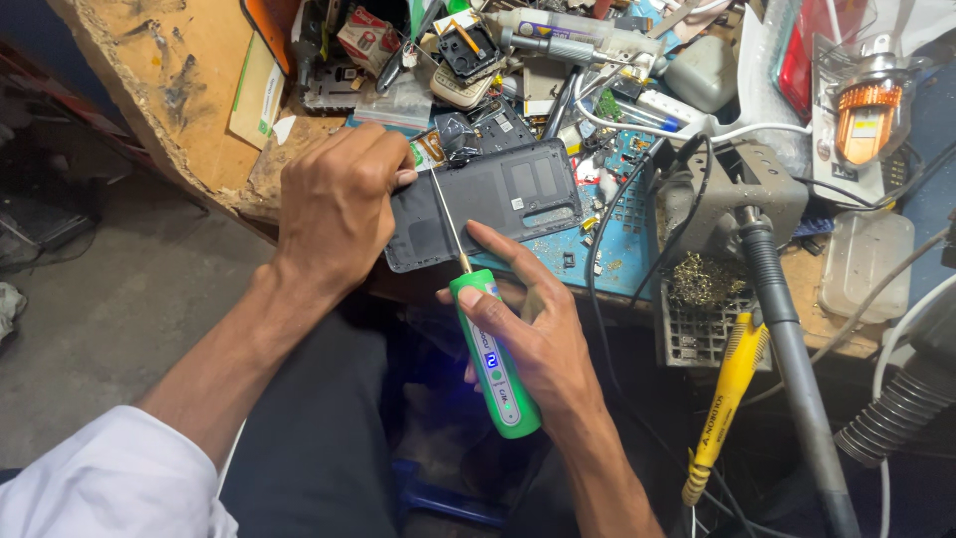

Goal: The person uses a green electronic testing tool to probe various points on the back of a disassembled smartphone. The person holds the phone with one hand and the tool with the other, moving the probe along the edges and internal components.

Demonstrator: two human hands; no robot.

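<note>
A: Where the phone (485, 202) lies face down at the bench (174, 95) edge, is the back still on?

B: Yes, the dark back looks closed, so I judge the work barely begun. The left hand (334, 204) presses flat on its left end, fingers curled over it.

A: And the right hand (533, 324)?

B: Wrapped around a green electric screwdriver (493, 354), its thin bit resting on the phone's upper edge.

A: Around it?

B: A blue mat (622, 244) underneath, scattered phone parts (468, 60) behind, a soldering stand (732, 194) to the right.
</note>
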